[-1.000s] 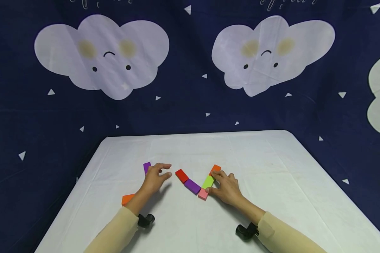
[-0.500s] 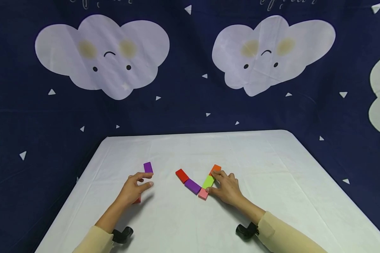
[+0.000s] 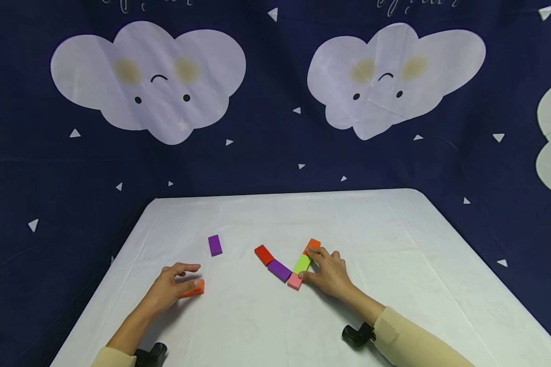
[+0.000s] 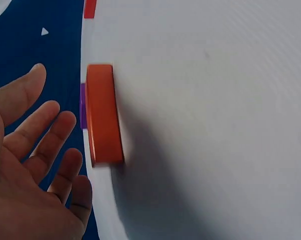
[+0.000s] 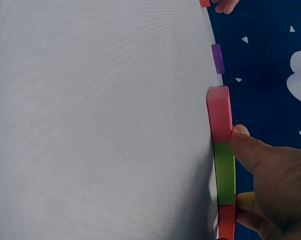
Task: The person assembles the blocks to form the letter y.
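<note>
My left hand (image 3: pixel 167 286) hovers by an orange block (image 3: pixel 198 289) at the left of the white table. In the left wrist view its fingers are loosely bent, apart from that orange block (image 4: pixel 104 115). Beyond lies a purple block (image 3: pixel 215 245) by itself. My right hand (image 3: pixel 328 272) rests on a bent row of blocks. Its thumb touches the pink block (image 3: pixel 294 282) near the lime-green block (image 3: pixel 301 264); its other fingers touch the orange end block (image 3: pixel 313 244). A second purple block (image 3: pixel 279 270) and a red block (image 3: pixel 264 255) continue the row leftward.
The white cloth-covered table (image 3: pixel 395 234) ends at a dark blue backdrop (image 3: pixel 275 153) with printed clouds and small triangles. A black wrist camera (image 3: pixel 358 336) sits under the right wrist, and another black wrist camera (image 3: pixel 151 354) under the left.
My left hand has moved left and nearer, away from the row, past the lone purple block to the orange block. My right hand has stayed in place on the row.
</note>
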Demonstrator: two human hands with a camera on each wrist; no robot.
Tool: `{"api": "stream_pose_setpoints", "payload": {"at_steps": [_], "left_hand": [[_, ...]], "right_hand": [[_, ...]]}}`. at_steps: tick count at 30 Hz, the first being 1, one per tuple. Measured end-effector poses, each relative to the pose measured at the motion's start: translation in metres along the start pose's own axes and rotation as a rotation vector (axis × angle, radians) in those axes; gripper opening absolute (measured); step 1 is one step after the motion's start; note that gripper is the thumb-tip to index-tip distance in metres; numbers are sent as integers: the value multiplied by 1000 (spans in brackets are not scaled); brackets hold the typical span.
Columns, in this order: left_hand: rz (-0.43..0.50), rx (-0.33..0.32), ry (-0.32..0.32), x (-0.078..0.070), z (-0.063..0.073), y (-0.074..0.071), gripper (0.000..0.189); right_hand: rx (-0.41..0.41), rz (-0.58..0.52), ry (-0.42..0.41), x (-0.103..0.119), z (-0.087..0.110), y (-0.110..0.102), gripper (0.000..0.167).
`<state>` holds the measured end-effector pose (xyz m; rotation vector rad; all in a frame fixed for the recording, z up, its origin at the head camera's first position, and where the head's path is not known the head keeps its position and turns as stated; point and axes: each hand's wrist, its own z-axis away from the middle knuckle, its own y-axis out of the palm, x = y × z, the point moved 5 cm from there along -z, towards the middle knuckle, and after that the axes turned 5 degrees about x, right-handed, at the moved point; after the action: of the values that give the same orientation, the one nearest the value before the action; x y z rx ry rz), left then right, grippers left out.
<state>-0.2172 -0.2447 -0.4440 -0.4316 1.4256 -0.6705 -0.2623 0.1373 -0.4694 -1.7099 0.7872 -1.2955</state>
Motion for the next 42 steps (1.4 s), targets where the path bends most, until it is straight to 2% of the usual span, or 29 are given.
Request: {"api": "stream_pose_setpoints", "payload": {"at_steps": [6, 12, 25, 31, 42], "left_hand": [[-27, 24, 33, 12, 5, -4, 42], [-114, -25, 94, 19, 12, -7, 40], [-153, -29, 54, 27, 13, -7, 38], [-141, -43, 59, 28, 13, -6, 36], [-179, -61, 59, 29, 9, -7, 33]], "right_hand": [[-3, 1, -7, 1, 0, 0, 69], [-6, 9, -3, 0, 0, 0, 70], [0, 6, -2, 0, 0, 1, 70], [5, 10, 0, 0, 0, 1, 70], [8, 5, 2, -1, -1, 2, 71]]}}
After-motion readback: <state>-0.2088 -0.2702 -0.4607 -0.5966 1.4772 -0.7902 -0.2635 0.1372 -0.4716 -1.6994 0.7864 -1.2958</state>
